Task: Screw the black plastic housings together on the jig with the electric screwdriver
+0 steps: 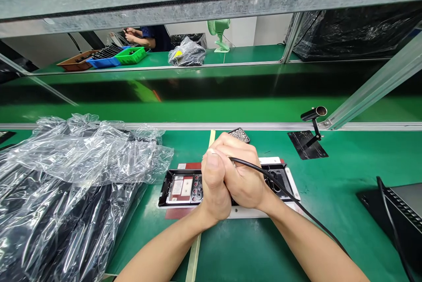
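Note:
My left hand (216,185) and my right hand (245,172) are closed together, one against the other, over the middle of a long panel. They grip what looks like a corded electric screwdriver. Its body and tip are hidden by my fingers; only the black cable (280,181) shows, leaving the top of my grip and running over my right forearm. The black housing (163,192) with a white rim lies flat under my hands, with a labelled plate and round holes at its left end. Behind my hands, a small tray of tiny metal parts, probably screws (240,134), is partly covered.
Clear plastic bags with dark parts (85,176) pile up at left. A black tube holder (313,115) stands on a plate at back right. Farther right is a black-and-grey device (398,211) with a cable. A metal shelf (165,16) spans overhead; a co-worker's hands (135,35) show beyond.

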The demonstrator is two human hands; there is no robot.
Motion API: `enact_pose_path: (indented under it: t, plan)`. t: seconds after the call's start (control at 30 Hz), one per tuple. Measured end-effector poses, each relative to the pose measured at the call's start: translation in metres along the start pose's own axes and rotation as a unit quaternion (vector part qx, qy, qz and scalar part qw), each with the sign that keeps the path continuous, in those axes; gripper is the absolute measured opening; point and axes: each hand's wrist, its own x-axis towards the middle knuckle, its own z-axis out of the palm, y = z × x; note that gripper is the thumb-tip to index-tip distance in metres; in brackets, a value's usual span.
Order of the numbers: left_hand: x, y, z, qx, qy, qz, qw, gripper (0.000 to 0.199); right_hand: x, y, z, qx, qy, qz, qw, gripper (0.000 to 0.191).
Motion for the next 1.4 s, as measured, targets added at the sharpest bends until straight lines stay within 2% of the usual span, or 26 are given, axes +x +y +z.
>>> enact_pose_path:
  t: [0.27,0.6,1.0,1.4]
  plan:
    - [-0.0015,-0.001,-0.0016,-0.043,0.024,-0.018,0.999,0.049,0.0013,-0.0035,-0.0004,-0.005,0.016,-0.003,1.0,0.039]
    - [-0.0025,-0.001,-0.0026,0.02,0.015,-0.021,0.999,0.053,-0.0005,-0.0029,-0.0004,-0.017,0.016,0.003,1.0,0.038]
    - [-0.0036,-0.0008,-0.0045,-0.004,0.012,-0.018,1.0,0.051,-0.0004,-0.0039,-0.0013,-0.02,-0.002,-0.021,1.0,0.038]
    - [-0.003,0.0003,-0.004,0.01,-0.006,-0.032,0.999,0.053,-0.0006,-0.0053,-0.0006,-0.015,0.007,-0.004,1.0,0.038]
